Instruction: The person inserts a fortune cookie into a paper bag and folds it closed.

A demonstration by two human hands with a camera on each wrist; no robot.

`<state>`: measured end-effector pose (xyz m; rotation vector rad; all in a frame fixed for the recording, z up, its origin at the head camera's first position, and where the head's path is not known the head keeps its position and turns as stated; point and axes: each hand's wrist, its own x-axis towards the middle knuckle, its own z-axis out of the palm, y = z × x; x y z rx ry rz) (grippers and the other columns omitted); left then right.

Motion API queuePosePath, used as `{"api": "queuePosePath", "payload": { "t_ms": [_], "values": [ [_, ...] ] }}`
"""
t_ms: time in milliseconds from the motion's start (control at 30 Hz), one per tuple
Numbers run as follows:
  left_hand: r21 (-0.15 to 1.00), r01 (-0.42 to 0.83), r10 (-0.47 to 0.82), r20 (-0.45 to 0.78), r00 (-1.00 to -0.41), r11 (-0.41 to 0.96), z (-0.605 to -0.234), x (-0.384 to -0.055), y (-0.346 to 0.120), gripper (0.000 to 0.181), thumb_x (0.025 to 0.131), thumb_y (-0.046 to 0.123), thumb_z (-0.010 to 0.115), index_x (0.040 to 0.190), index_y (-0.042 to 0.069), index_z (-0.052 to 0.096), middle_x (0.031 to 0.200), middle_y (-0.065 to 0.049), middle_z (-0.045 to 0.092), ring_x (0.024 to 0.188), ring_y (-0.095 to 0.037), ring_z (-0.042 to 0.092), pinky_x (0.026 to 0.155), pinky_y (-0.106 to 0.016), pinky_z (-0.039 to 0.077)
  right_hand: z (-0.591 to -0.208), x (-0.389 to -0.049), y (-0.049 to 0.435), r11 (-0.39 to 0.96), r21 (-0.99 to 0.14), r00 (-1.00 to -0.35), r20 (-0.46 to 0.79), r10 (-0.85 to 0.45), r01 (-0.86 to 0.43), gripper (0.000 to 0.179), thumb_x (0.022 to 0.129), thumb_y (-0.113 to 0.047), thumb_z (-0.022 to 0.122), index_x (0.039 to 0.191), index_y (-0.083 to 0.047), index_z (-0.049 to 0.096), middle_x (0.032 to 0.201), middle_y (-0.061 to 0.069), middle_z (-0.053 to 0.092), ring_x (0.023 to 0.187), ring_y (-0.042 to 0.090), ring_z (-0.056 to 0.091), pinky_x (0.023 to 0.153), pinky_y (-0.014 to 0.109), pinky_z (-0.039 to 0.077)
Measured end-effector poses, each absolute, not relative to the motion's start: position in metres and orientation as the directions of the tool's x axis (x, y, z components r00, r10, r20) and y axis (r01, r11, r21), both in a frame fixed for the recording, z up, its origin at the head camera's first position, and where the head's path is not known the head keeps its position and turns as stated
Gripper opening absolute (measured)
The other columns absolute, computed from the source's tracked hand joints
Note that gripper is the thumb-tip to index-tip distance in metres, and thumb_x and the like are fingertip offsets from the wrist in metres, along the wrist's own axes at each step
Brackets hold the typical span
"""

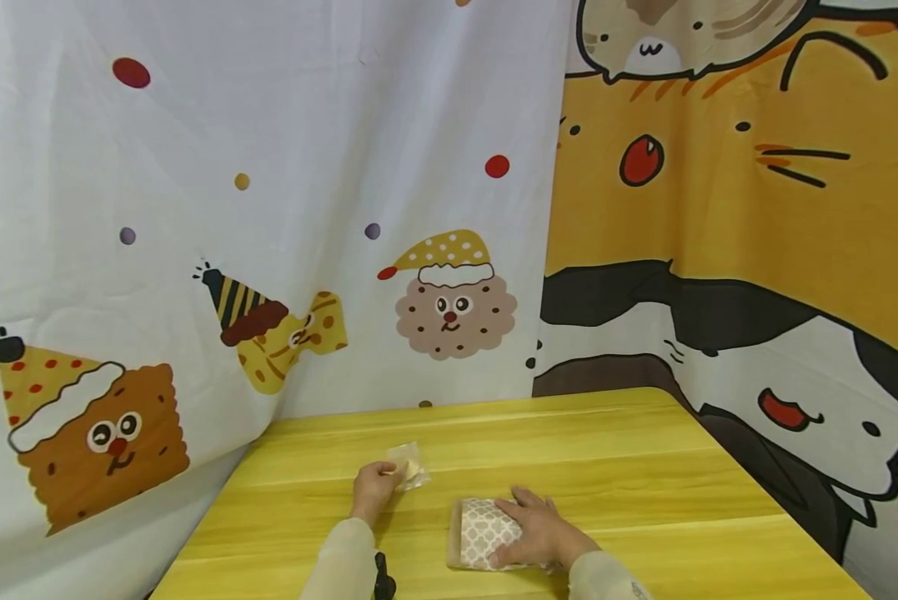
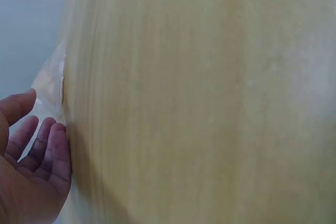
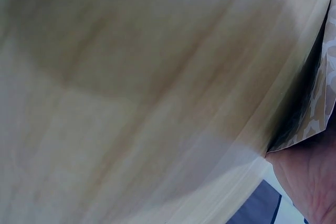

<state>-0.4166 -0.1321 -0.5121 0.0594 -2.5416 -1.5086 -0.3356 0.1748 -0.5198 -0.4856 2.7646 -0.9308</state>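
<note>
My left hand (image 1: 374,489) is at the near-left edge of a small clear plastic bag (image 1: 415,476) with something pale yellow inside. In the left wrist view, a gap shows between the thumb and the loosely bent fingers of my left hand (image 2: 34,166), with the bag (image 2: 51,80) by their tips. My right hand (image 1: 537,532) lies with spread fingers over the right part of a flat, beige-and-white patterned packet (image 1: 484,532) with a tan strip along its left side. In the right wrist view, the packet's edge (image 3: 315,114) stands above the table over a dark gap.
Both items lie on a yellow wood-grain table (image 1: 328,450). A curtain (image 1: 306,125) with cartoon prints hangs behind the table and along its right side. A small black object (image 1: 383,577) shows at the left sleeve.
</note>
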Motion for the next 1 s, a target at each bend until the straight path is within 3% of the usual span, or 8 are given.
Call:
{"api": "queuePosePath", "payload": {
  "t_ms": [100, 333, 633, 1000],
  "values": [
    [0.872, 0.057, -0.127, 0.135, -0.983, 0.485, -0.513, -0.416, -0.134, 0.029, 0.09, 0.01, 0.072, 0.11, -0.01, 0.068, 0.101, -0.022, 0.067, 0.088, -0.03, 0.062, 0.073, -0.043, 0.053, -0.518, -0.335, 0.172, 0.75, -0.611, -0.926, -0.073, -0.371, -0.253, 0.097, 0.073, -0.061, 0.08, 0.149, -0.013, 0.046, 0.159, 0.023, 0.023, 0.145, 0.047, 0.016, 0.111, 0.071, 0.005],
    [0.842, 0.083, -0.139, 0.184, -0.973, 0.534, -0.516, -0.416, -0.134, 0.02, 0.085, 0.007, 0.074, 0.099, -0.007, 0.072, 0.09, -0.017, 0.069, 0.079, -0.028, 0.062, 0.069, -0.042, 0.053, -0.517, -0.336, 0.169, 0.753, -0.602, -0.921, -0.072, -0.382, -0.265, 0.096, 0.074, -0.062, 0.079, 0.15, -0.013, 0.045, 0.159, 0.022, 0.022, 0.145, 0.046, 0.017, 0.112, 0.07, 0.007],
    [0.805, 0.093, -0.134, 0.21, -0.969, 0.586, -0.519, -0.414, -0.133, 0.014, 0.08, -0.002, 0.068, 0.093, -0.004, 0.073, 0.086, -0.013, 0.069, 0.08, -0.032, 0.063, 0.072, -0.048, 0.053, -0.518, -0.334, 0.168, 0.746, -0.612, -0.922, -0.07, -0.38, -0.261, 0.097, 0.073, -0.061, 0.08, 0.149, -0.013, 0.046, 0.159, 0.023, 0.022, 0.145, 0.047, 0.017, 0.112, 0.07, 0.007],
    [0.79, 0.147, -0.029, 0.205, -0.978, 0.595, -0.516, -0.403, -0.133, 0.009, 0.074, -0.003, 0.073, 0.083, -0.003, 0.07, 0.082, -0.009, 0.067, 0.076, -0.022, 0.058, 0.069, -0.038, 0.051, -0.518, -0.333, 0.176, 0.749, -0.614, -0.924, -0.081, -0.373, -0.249, 0.1, 0.073, -0.065, 0.077, 0.15, -0.013, 0.044, 0.16, 0.024, 0.02, 0.144, 0.05, 0.013, 0.111, 0.071, 0.003]
  ]
}}
